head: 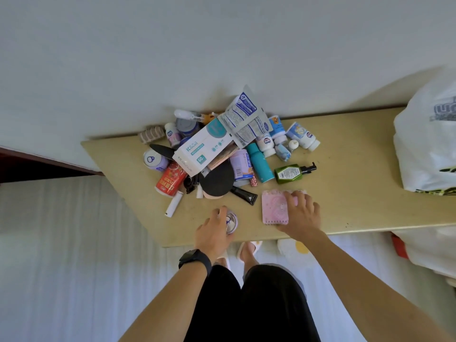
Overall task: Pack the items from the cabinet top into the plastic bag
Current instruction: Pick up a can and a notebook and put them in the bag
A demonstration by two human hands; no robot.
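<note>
**mk_77:** ok so where's everything at? hands on anything?

**packrat:** yep, both. The left hand (213, 233) is wrapped round the front can (231, 222), a purple-and-white one standing upright close to the near edge of the cabinet top (357, 206). There's a black watch (195, 260) on that wrist. The right hand (299, 213) is on the pink notebook (274, 206), which lies flat just right of that can. Its fingers are spread over the notebook's right side and curled at the far edge, with the thumb at the near corner. Reads as a grip to me, with the notebook down flat on the top.

**mk_77:** and the bag?

**packrat:** The white bag (424, 144) sits at the right end of the top, well apart from both hands. It runs out of frame, so I can't tell whether its mouth is open.

**mk_77:** rest of the stuff?

**packrat:** Heaped mid-top against the wall.
- A white box (202, 146) lies on top of the heap.
- A red can (170, 180) is on its side at the left.
- A black paddle (217, 181) is at the front.
- A green bottle (288, 173) lies on the right, near the notebook, with a teal can (260, 165) beside it.
- White bottles (304, 135) are behind those.
- A white stick (174, 203) and a black tube (244, 195) lie loose between the heap and the hands.
</note>
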